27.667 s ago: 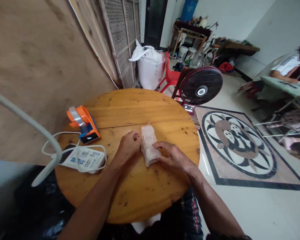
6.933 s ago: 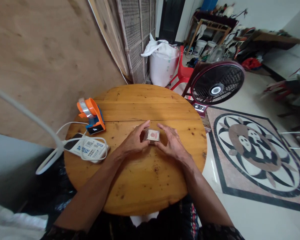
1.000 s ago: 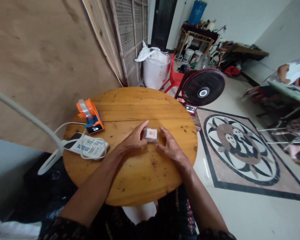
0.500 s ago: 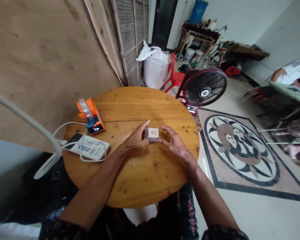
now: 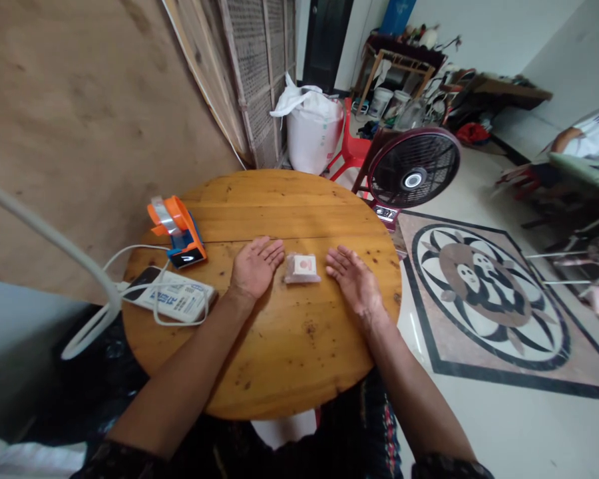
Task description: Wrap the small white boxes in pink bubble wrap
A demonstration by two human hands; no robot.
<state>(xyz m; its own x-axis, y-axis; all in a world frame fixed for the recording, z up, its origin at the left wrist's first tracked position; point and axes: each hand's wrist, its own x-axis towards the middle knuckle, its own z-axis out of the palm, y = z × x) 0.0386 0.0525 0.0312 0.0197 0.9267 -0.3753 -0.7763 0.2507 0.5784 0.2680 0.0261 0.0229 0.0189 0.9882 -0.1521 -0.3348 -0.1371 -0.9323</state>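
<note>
A small white box with a reddish print, in clear plastic wrapping (image 5: pixel 302 267), sits on the round wooden table (image 5: pixel 289 359). To its left lies my left hand (image 5: pixel 256 267), palm turned up and fingers stretched out, holding nothing. On the other side, my right hand (image 5: pixel 353 278) is likewise palm up with its fingers extended and nothing in it. Both hands are apart from the wrapped box, a short gap on each side.
An orange and blue tape dispenser (image 5: pixel 180 233) stands at the table's left, behind a white power strip (image 5: pixel 172 296) with a looped white cable. Beyond the table are a fan (image 5: pixel 413 169), a white sack (image 5: pixel 312 133) and a red chair (image 5: pixel 352 150). Another person (image 5: pixel 584 136) is at far right.
My hands have moved apart, away from the wrapped box, and turned palms up with the fingers extended. The box has stayed on the table. The view has shifted slightly.
</note>
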